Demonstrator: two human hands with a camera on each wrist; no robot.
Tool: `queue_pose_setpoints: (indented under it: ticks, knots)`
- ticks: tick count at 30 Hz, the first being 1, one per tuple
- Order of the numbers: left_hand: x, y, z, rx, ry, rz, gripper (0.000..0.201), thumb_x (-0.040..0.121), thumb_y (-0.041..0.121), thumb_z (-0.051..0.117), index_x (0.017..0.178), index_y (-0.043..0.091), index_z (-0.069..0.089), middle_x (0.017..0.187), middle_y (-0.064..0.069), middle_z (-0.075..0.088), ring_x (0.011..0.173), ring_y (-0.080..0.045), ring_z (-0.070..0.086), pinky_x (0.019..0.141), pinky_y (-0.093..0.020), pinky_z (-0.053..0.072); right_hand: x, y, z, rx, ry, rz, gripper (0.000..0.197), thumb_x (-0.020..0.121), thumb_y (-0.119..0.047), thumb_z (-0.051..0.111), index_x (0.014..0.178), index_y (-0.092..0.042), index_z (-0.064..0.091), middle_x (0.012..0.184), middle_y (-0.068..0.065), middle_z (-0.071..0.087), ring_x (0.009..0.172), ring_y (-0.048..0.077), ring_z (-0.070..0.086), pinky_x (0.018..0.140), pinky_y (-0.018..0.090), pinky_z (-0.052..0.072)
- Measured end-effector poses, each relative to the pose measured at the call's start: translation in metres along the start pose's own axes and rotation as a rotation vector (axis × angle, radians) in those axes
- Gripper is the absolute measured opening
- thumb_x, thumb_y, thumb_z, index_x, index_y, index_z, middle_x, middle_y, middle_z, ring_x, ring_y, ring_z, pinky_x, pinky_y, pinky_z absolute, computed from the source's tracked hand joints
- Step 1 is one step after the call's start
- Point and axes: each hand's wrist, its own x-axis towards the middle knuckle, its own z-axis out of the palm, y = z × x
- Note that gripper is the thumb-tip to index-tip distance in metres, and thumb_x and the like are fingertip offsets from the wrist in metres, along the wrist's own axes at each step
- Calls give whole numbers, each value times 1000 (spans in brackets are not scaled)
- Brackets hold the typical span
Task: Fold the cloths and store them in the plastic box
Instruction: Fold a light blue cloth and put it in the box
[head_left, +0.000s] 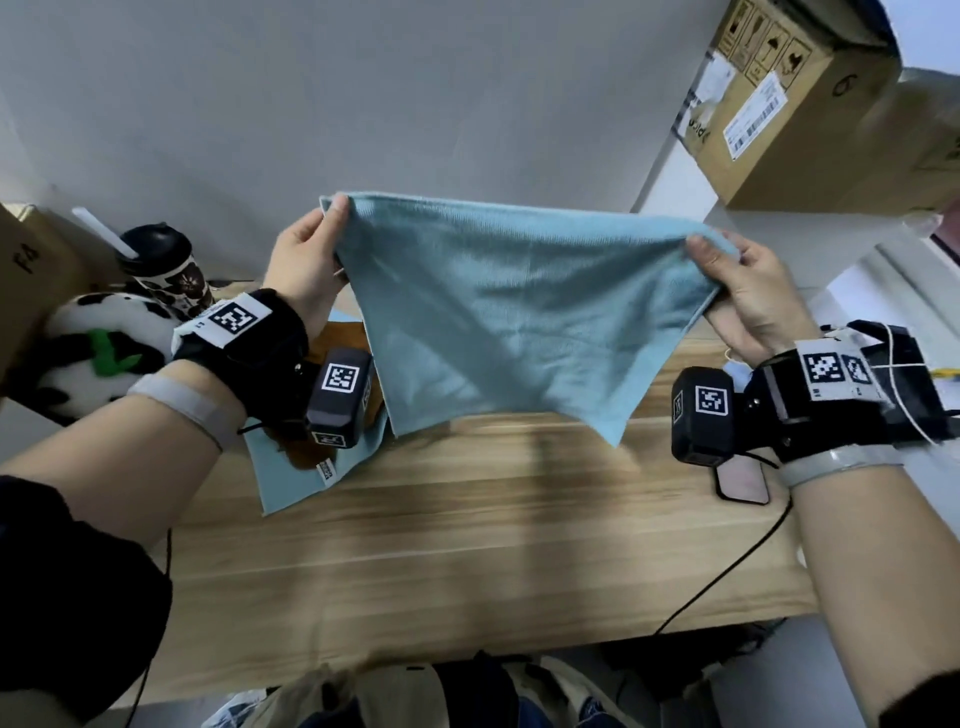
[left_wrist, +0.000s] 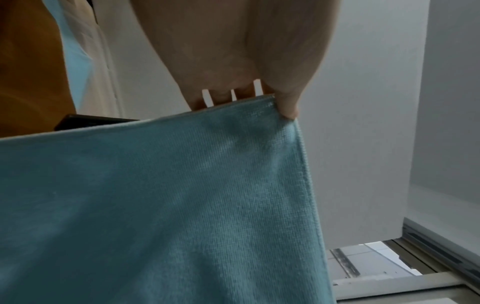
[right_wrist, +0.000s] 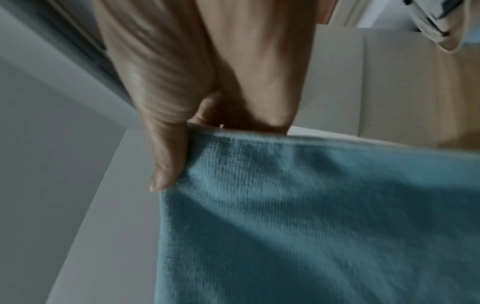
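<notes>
A light blue cloth hangs spread in the air above the wooden table. My left hand pinches its top left corner, thumb on the near side. My right hand pinches the top right corner. In the left wrist view the thumb and fingers clamp the blue cloth at its upper edge. In the right wrist view the thumb presses the cloth against the fingers. Another blue cloth lies flat on the table at the left, with a brown cloth on it. No plastic box is in view.
A lidded cup with a straw and a panda plush toy stand at the left by a cardboard box. A phone and a black cable lie at the right. A large cardboard box sits at the back right.
</notes>
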Motion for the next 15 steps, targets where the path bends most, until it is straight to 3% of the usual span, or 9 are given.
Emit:
queue_pose_setpoints:
  ticks: [3,5,7,11,13,15]
  knots:
    - [-4,5,3,-51,-51,0,41,96,27,48,64,19,73,69,5,69,67,-10,63,68,-25,51,-2,3,-7,159,26,-31,28,73,-23,68,95,-8,61,91,2,73,92,16,67,83,33,54]
    - [-10,-1,4,-35,-93,-42,41,97,25,48,64,18,72,68,4,69,65,-10,65,64,-23,54,-3,11,-16,217,-5,-2,34,74,-27,68,101,-8,58,98,4,71,98,19,66,87,36,53]
    - [-17,-17,3,15,-132,-141,32,96,26,49,75,14,70,70,2,70,62,-9,66,59,-22,55,-8,24,-26,216,-35,79,45,69,-32,76,103,-9,58,102,6,69,100,22,64,93,38,51]
    - [-38,-66,-8,169,-203,-407,23,95,24,49,90,10,66,74,-1,74,63,-14,68,57,-26,57,-27,73,-47,46,12,275,63,39,-43,89,88,-12,67,88,2,72,86,16,68,85,30,53]
    - [-48,-95,-15,250,-242,-527,23,94,24,51,92,6,66,76,-5,74,63,-18,68,58,-27,57,-43,98,-51,-46,-2,375,50,33,-44,88,71,-15,73,77,-3,72,77,9,69,74,23,55]
    - [-58,-121,-22,350,-282,-640,22,94,23,52,92,6,66,83,-7,73,60,-14,69,57,-23,57,-61,121,-52,-95,-39,521,16,61,-31,78,59,-15,74,67,-5,72,65,4,68,62,15,55]
